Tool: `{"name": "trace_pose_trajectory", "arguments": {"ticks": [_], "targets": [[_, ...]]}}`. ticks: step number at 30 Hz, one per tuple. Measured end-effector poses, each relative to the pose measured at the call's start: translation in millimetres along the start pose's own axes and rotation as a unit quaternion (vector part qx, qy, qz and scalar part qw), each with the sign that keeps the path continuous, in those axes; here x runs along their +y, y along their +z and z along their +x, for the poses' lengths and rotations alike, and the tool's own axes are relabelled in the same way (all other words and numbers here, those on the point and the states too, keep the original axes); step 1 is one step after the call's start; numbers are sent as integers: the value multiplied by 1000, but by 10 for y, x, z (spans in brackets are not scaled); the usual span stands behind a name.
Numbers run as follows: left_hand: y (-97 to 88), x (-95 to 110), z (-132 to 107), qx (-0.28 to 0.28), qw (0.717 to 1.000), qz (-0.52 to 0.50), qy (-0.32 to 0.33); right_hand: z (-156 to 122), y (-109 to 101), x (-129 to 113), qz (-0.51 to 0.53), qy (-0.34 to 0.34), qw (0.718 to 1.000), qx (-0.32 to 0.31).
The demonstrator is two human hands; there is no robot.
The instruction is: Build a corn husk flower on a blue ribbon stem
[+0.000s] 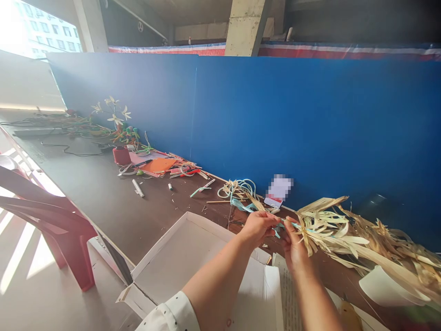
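My left hand [260,227] pinches one end of a thin light-blue stem [281,224] between thumb and fingertips. Close beside it, my right hand [295,243] grips the same stem with its fingers closed. A small loose end of light-blue strip [277,232] hangs between the hands. Pale dried-husk petals [306,239] spread just right of my right hand; they look joined to the stem, but overlap the husks behind. A heap of dried husks [386,239] lies to the right. Left of my hands are a coil of light-blue cord [246,186] and a crumpled light-blue strip [243,205].
An open white box [151,248] lies under my forearms. A phone [275,195] leans on the blue partition [310,128]. A white cup [389,287] lies at right. Orange paper [159,165], a red thread spool [121,156] and husk flowers [115,118] stand farther left, beyond a red chair [58,230].
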State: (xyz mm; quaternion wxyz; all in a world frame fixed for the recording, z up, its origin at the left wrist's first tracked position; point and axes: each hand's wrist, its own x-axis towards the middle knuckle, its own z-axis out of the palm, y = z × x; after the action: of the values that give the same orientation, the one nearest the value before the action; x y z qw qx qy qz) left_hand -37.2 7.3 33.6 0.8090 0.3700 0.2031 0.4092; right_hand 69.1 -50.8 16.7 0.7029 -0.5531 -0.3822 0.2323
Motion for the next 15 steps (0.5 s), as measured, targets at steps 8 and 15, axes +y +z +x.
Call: {"name": "trace_pose_trajectory", "arguments": {"ticks": [8, 15], "targets": [[107, -25, -42, 68, 995, 56, 53, -70, 170, -121, 299, 204, 932, -33], [137, -197, 4, 53, 995, 75, 46, -22, 144, -79, 296, 165, 941, 8]]}}
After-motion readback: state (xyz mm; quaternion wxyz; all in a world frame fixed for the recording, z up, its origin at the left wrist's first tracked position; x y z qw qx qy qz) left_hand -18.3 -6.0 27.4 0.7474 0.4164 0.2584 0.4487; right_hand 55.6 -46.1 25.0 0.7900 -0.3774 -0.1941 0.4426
